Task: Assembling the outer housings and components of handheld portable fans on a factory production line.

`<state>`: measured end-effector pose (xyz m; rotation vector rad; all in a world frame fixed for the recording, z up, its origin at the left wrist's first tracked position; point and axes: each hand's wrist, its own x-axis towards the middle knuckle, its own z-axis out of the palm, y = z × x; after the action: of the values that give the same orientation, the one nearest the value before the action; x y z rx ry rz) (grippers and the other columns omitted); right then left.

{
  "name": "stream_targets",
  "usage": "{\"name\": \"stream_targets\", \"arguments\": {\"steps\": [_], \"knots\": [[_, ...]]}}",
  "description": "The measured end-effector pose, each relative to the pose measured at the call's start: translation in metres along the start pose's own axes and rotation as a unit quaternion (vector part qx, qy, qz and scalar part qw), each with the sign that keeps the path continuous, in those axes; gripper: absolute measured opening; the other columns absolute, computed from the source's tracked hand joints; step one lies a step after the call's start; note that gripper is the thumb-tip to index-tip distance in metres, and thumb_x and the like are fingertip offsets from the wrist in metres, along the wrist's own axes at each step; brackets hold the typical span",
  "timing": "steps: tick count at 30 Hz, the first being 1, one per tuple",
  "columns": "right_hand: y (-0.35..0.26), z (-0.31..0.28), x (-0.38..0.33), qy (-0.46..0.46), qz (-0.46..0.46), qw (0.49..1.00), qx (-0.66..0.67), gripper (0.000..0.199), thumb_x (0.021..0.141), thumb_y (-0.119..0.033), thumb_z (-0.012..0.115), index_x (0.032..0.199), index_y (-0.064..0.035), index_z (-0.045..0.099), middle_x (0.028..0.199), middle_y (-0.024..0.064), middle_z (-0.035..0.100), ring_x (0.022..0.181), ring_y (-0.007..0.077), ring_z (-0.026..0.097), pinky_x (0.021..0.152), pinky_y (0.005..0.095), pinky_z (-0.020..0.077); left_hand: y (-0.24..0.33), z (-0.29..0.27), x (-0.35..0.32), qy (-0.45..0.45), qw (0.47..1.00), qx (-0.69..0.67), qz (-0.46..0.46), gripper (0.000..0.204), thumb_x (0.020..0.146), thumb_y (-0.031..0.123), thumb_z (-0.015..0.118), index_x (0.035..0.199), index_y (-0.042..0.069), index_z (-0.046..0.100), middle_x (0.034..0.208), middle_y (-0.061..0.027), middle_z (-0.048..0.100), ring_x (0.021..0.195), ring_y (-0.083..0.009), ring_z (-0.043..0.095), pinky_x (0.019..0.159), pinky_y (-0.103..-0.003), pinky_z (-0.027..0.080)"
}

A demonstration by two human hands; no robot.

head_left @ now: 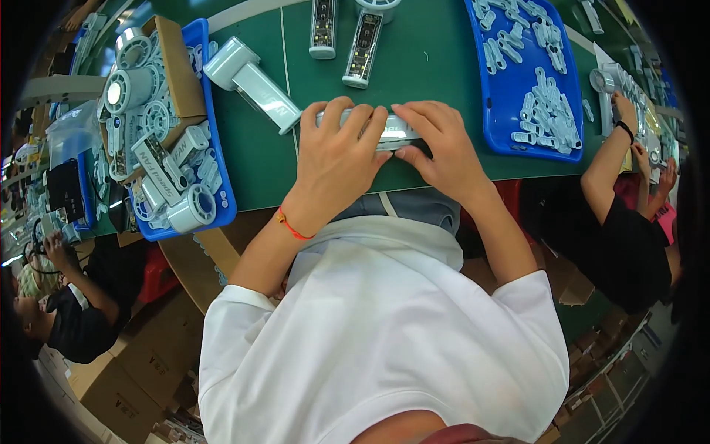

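Lettering on held casing (396, 129), on white fan handle (157, 170), perhaps characters on brown carton (117, 386)

1. Holding a fan handle (399, 132) between left hand (336, 159) and right hand (447, 155), above the table (444, 59).
2. Facing two fan units (363, 55) beyond it.
3. Having a loose fan (257, 87) leftward (between left tray (223, 166) and left hand).
4. Having clips (547, 115) rightward, lying in the right tray (503, 103).

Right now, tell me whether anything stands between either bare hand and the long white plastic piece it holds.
Nothing visible does: the left hand and the right hand both hold the long white plastic piece directly. A white plastic fan with a round head lies close by the left hand, but not in between.
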<state>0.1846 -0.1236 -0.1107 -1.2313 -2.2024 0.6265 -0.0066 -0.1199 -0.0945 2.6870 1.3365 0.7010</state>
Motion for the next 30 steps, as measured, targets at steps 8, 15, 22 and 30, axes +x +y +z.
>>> {"name": "stream_targets", "arguments": {"steps": [8,15,22,30], "knots": [[-0.006,0.005,0.000,0.053,-0.059,0.993,-0.091,0.052,0.066,-0.010,0.071,0.115,-0.0057,0.055,0.111,0.0104,0.056,0.102,0.0291,0.052,0.087,0.0392,0.0405,0.002,-0.005,-0.002,-0.003,1.000,0.020,0.003,0.044,0.061,0.021,0.074,0.100,0.006,0.060,0.093,-0.0037,0.058,0.091,-0.0232,0.051,0.077,-0.041,0.038],[0.012,0.026,-0.004,0.090,-0.058,0.993,-0.058,0.061,0.058,-0.004,0.075,0.115,-0.0058,0.054,0.111,0.0104,0.055,0.102,0.0298,0.052,0.088,0.0395,0.0391,-0.001,0.017,-0.003,0.012,0.999,0.034,-0.009,0.045,0.058,0.017,0.075,0.099,0.005,0.059,0.094,-0.0036,0.057,0.089,-0.0238,0.051,0.077,-0.041,0.038],[0.008,0.026,-0.002,0.083,-0.050,0.993,-0.061,0.059,0.057,-0.002,0.075,0.113,-0.0047,0.055,0.110,0.0104,0.056,0.102,0.0301,0.052,0.088,0.0399,0.0403,0.001,0.022,-0.005,0.029,0.997,0.072,0.001,0.035,0.063,0.015,0.068,0.094,0.004,0.059,0.087,-0.0044,0.056,0.086,-0.0242,0.051,0.075,-0.042,0.039],[0.021,0.054,-0.010,0.121,-0.040,0.991,-0.043,0.057,0.057,0.003,0.073,0.111,-0.0047,0.058,0.110,0.0105,0.057,0.101,0.0296,0.053,0.087,0.0380,0.0422,-0.010,0.049,-0.014,0.044,0.993,0.104,0.019,0.019,0.063,0.008,0.060,0.082,0.005,0.057,0.075,-0.0054,0.054,0.077,-0.0231,0.050,0.071,-0.039,0.039]]}}
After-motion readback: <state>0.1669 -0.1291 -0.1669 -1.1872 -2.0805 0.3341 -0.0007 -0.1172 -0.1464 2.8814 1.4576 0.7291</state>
